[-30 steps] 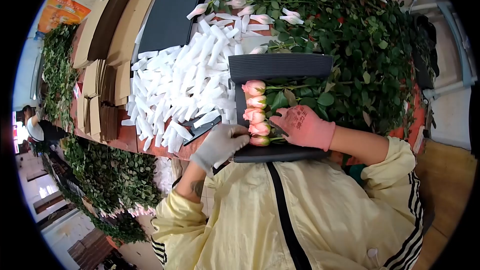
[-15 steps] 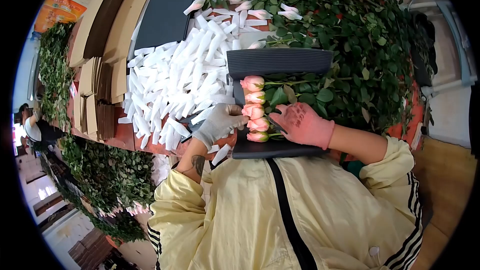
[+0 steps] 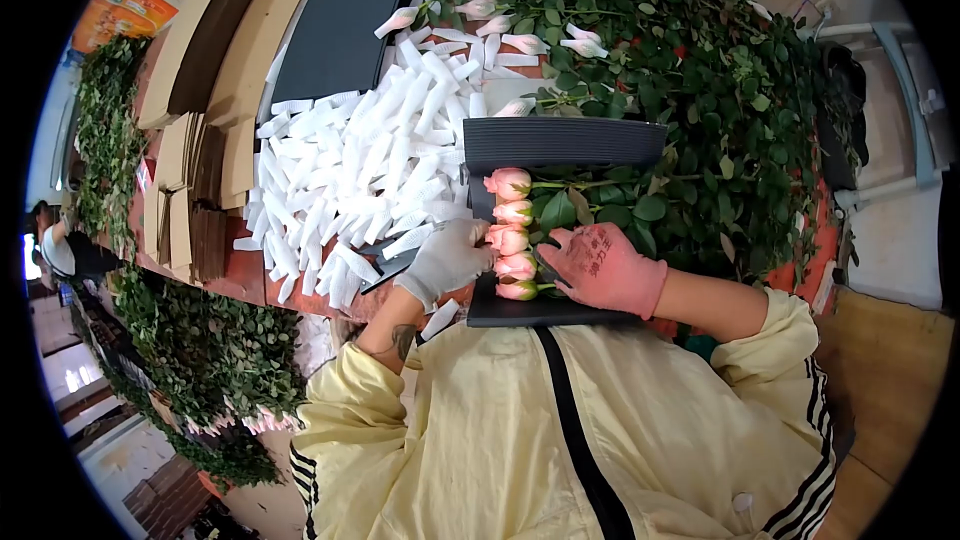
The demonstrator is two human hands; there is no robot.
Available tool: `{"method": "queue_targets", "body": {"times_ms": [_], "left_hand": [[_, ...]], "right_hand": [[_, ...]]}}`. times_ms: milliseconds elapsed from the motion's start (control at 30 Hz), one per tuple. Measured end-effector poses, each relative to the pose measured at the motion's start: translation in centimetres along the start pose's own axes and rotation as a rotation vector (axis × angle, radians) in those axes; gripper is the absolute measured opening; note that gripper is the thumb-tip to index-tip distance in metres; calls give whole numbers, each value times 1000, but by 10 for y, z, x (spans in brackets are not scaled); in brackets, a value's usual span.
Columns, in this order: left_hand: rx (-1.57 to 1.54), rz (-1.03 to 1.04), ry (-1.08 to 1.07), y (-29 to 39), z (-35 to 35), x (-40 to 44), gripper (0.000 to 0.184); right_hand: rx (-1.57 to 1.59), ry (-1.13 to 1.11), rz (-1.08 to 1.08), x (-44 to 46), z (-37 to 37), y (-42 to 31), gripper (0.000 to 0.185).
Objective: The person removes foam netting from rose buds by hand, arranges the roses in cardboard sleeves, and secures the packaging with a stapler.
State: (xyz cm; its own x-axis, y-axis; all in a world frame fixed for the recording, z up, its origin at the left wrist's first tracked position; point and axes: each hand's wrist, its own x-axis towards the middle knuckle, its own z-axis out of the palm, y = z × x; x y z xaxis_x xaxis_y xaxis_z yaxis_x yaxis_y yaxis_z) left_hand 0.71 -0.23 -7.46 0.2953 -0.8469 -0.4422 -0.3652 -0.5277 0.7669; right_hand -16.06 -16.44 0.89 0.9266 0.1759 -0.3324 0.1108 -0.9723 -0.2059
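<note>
Pink roses (image 3: 508,238) lie in a column on a dark ribbed sheet (image 3: 560,312), blooms to the left and leafy stems to the right. My left hand (image 3: 447,260), in a whitish glove, is closed with its fingertips against the left side of the middle blooms; whatever is between the fingers is hidden. My right hand (image 3: 605,268), in a pink glove with dark print, lies over the stems just right of the blooms. Its fingers are curled around a rose stem, mostly covered by the hand. The sheet's far end (image 3: 565,143) is folded up behind the roses.
White mesh sleeves (image 3: 370,165) are heaped to the left. Netted roses (image 3: 480,7) and a mass of leafy stems (image 3: 700,70) cover the back and right. Cardboard pieces (image 3: 215,35) and a dark panel (image 3: 345,20) stand farther left. Another person (image 3: 60,248) is at far left.
The sheet and roses appear slightly lower in view, along with the background, as the camera shifts. My left hand is more closed against the blooms; my right hand stays by the stems.
</note>
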Motion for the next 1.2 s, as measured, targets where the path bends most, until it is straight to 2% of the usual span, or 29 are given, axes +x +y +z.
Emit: {"method": "queue_targets", "body": {"times_ms": [67,100,133,233,367,433,500,567,633,733,767,833,867,933,967,1000,1067,1133,1200], "left_hand": [[-149,34,-35,-13,6,4,23],[-17,-30,-80,11,-8,-1,23],[-23,-39,-75,19,-15,-2,23],[22,-25,-158,32,-26,-6,15],[41,12,-147,32,-24,-4,14],[34,6,-139,28,-22,-7,14],[236,-56,-47,41,-27,-22,23],[330,-117,-89,75,-51,-48,22],[520,393,70,91,-42,-74,26],[555,446,130,103,-5,-76,34],[558,394,95,99,1,-75,39],[562,395,115,96,7,-76,40],[563,393,130,95,10,-77,42],[567,392,151,96,10,-80,43],[575,387,166,96,10,-81,43],[580,387,174,97,11,-82,43],[550,351,141,98,11,-83,48],[571,338,172,103,15,-85,49],[582,319,201,103,20,-86,50]], "right_hand": [[-1,12,-24,-1,3,3,40],[-11,125,-54,-3,8,4,39],[-23,240,-86,-3,12,5,37],[-111,287,-157,-2,17,7,37],[-83,317,-188,0,12,9,36],[-74,261,-195,1,9,8,34],[-115,247,-217,1,25,10,39],[-166,238,-226,0,22,11,44],[-38,218,-184,1,-2,4,36],[-120,302,-203,-1,9,6,27],[-126,303,-206,-1,6,6,27],[-34,-14,-82,-6,-5,4,38],[-38,-16,-80,-8,-9,1,38],[-65,425,21,-8,-15,-2,37],[-180,567,18,-5,-9,0,40],[-185,573,13,0,-7,1,40],[-85,34,114,12,-3,1,45],[-116,55,80,15,4,3,47],[-166,223,41,13,9,3,44]]}}
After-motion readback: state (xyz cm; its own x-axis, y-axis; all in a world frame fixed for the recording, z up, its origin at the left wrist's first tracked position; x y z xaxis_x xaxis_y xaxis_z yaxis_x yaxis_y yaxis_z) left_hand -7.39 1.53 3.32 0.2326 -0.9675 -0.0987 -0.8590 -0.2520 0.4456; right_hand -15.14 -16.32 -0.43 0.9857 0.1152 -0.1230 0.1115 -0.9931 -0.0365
